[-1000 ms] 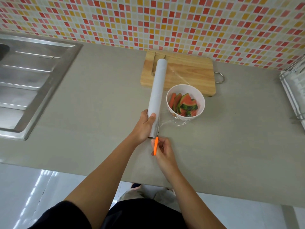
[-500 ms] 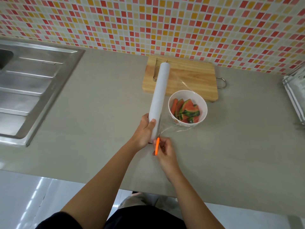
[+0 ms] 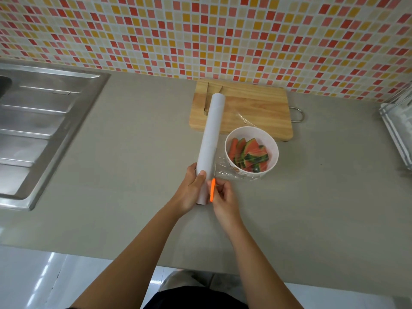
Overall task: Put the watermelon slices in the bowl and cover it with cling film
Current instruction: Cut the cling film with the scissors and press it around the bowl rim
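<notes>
A white bowl (image 3: pixel 273 144) on the grey counter holds several watermelon slices (image 3: pixel 248 155). Clear cling film (image 3: pixel 231 172) stretches over the bowl from a long white roll (image 3: pixel 211 134) lying just to its left. My left hand (image 3: pixel 191 189) grips the near end of the roll. My right hand (image 3: pixel 223 198) holds an orange-handled cutter (image 3: pixel 213 192) against the film right beside the roll, its blade edge pointing toward the bowl.
A wooden cutting board (image 3: pixel 256 108) with metal tongs (image 3: pixel 207 99) lies behind the bowl by the tiled wall. A steel sink drainboard (image 3: pixel 44 130) fills the left side. A white rack (image 3: pixel 396 130) stands at the right edge. The counter's front edge is near my body.
The view has shifted slightly. Both hands keep their grips, and the orange cutter stays at the roll's near end beside the film.
</notes>
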Demonstrator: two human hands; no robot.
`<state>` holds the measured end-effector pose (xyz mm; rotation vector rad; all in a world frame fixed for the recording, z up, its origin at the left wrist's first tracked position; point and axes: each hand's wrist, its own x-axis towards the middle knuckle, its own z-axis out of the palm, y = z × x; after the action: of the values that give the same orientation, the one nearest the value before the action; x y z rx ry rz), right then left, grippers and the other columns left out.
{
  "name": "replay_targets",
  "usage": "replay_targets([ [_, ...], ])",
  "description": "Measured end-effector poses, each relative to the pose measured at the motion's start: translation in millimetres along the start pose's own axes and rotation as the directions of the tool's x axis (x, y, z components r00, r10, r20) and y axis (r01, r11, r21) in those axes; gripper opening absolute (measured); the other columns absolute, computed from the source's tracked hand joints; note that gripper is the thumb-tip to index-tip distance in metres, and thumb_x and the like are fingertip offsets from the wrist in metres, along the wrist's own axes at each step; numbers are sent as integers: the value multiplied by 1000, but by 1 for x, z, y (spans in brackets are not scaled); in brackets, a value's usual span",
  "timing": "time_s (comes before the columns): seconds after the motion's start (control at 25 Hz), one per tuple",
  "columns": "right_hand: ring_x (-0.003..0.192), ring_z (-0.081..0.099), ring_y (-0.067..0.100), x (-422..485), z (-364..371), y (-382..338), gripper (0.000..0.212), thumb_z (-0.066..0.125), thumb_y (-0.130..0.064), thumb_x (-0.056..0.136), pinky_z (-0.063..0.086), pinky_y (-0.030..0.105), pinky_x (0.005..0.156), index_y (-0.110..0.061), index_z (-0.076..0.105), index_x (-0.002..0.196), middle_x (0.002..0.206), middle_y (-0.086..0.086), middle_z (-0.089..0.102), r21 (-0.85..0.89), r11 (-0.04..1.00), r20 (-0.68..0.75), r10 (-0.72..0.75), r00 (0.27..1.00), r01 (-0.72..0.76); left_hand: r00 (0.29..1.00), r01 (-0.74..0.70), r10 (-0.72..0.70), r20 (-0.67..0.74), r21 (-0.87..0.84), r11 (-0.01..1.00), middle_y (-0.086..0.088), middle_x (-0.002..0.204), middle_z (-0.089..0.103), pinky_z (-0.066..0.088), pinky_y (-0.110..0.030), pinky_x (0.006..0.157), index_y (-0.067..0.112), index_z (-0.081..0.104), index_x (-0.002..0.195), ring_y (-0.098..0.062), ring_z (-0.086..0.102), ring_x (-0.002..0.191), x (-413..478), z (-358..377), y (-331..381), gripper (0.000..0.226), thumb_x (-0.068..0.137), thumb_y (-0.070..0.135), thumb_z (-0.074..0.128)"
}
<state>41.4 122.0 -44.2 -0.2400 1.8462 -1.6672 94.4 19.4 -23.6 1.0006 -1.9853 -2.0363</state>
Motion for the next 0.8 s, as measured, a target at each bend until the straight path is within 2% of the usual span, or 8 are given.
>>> replay_targets([
  [0.16,68,57,3,6,5,-6,13,63,-34,86,47,24,67,-22,59,85,74,-6,61,61,998,-22,25,999,-24,1000,14,-12,24,-50,999,3,114,51,55,-22,69,20,26,132,-9,60,93,-3,-2,0,34,101,29,34],
  [0.2,70,58,6,8,6,-8,13,63,-33,86,48,26,68,-21,59,86,74,-4,61,71,997,-26,28,999,-26,999,19,-17,31,-61,998,2,114,52,56,-28,72,22,27,131,-11,61,92,-3,-4,-1,32,101,30,34],
  [0.28,69,56,8,12,9,-11,13,63,-30,86,47,29,70,-18,58,86,73,-4,60,85,996,-37,29,999,-25,999,30,-29,36,-43,999,-5,122,51,52,-40,85,22,26,131,-22,60,103,-3,-8,-3,33,101,31,34],
  [0.36,66,55,7,16,13,-13,13,64,-28,86,46,29,69,-17,58,85,69,-6,58,98,995,-51,25,998,-20,998,32,-31,45,-30,999,-7,128,48,48,-43,92,21,27,133,-26,56,111,-4,-11,-6,35,101,32,34],
  [0.52,69,57,11,22,19,-15,13,65,-26,85,48,36,73,-15,59,84,70,-3,60,106,994,-87,26,996,-16,998,31,-31,61,-11,999,1,125,48,46,-31,88,25,28,131,-14,55,110,-7,-18,-8,37,98,40,36],
  [0.8,70,55,10,23,33,-16,9,65,-24,85,46,32,74,-18,59,84,75,-3,60,136,990,-106,42,993,-28,996,49,-49,70,4,999,5,122,49,48,-31,82,26,30,132,-13,55,106,-11,-32,-7,54,84,50,37],
])
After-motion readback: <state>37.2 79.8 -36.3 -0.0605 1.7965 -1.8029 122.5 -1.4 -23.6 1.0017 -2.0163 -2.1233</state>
